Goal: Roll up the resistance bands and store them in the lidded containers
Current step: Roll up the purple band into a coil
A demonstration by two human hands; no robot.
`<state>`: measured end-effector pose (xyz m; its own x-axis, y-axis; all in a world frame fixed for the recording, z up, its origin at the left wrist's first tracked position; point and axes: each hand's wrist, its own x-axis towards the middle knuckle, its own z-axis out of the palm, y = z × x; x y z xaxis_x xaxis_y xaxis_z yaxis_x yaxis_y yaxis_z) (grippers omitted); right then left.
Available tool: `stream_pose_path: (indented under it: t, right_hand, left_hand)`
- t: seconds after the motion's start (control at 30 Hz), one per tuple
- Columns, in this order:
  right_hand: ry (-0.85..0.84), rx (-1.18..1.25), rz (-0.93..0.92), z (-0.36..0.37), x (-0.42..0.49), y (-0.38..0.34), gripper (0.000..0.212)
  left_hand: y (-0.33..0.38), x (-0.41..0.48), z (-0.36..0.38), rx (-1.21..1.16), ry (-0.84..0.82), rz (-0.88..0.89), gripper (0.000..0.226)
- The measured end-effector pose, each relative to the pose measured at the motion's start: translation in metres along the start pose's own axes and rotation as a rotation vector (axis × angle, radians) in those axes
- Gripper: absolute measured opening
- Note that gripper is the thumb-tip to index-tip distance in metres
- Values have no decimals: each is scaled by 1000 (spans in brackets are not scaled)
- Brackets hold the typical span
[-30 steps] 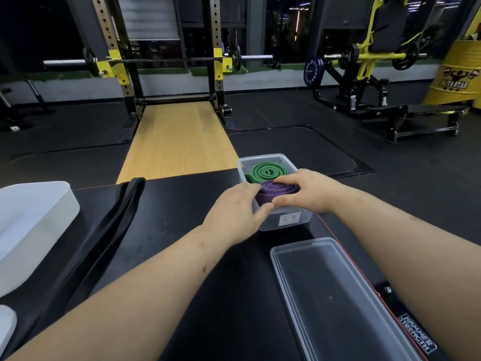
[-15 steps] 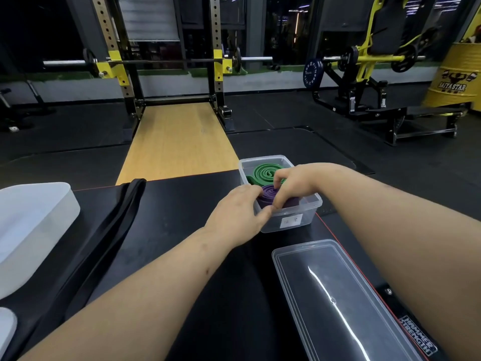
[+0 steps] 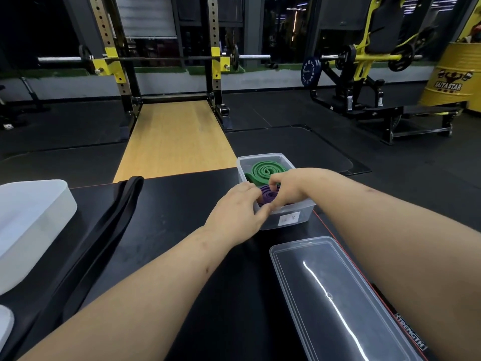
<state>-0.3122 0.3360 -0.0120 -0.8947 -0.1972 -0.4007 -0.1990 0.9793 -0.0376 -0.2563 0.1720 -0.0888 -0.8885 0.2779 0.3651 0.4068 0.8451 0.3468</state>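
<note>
A clear plastic container (image 3: 294, 218) stands on the black bench top. In its far half lies a rolled green band (image 3: 265, 171). In its near half sits a rolled purple band (image 3: 269, 196). My left hand (image 3: 238, 214) grips the purple roll at the container's near left corner. My right hand (image 3: 287, 187) curls over the purple roll from the right, fingertips pressing into it. The container's clear lid (image 3: 335, 298) lies flat on the bench nearer me, to the right. A black band (image 3: 109, 225) lies unrolled along the bench at the left.
A white container (image 3: 28, 225) sits at the bench's left edge, and a white piece (image 3: 4, 324) lies below it. Beyond the bench are a wooden platform (image 3: 177, 136) with a squat rack, a weight machine at the right, and a yellow drum (image 3: 453, 76).
My right hand has pulled in from lying over the purple roll to curling its fingers down onto it. The purple roll sits lower in the container. My left hand has barely moved.
</note>
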Motion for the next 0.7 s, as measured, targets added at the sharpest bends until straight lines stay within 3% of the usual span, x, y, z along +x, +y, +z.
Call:
stream_pose_path:
  t: [0.1, 0.3, 0.43, 0.7]
  right_hand:
    - [-89, -70, -8, -4, -3, 5, 63]
    - [-6, -18, 45, 9, 5, 2, 50]
    - [-54, -95, 102, 10, 17, -6, 53]
    - [-120, -7, 0, -7, -6, 17, 55]
  left_hand:
    - [1, 1, -2, 10, -2, 0, 33]
    - [0, -1, -2, -2, -9, -3, 30]
    - [2, -2, -3, -5, -19, -15, 28]
    - [5, 5, -8, 11, -81, -49, 32]
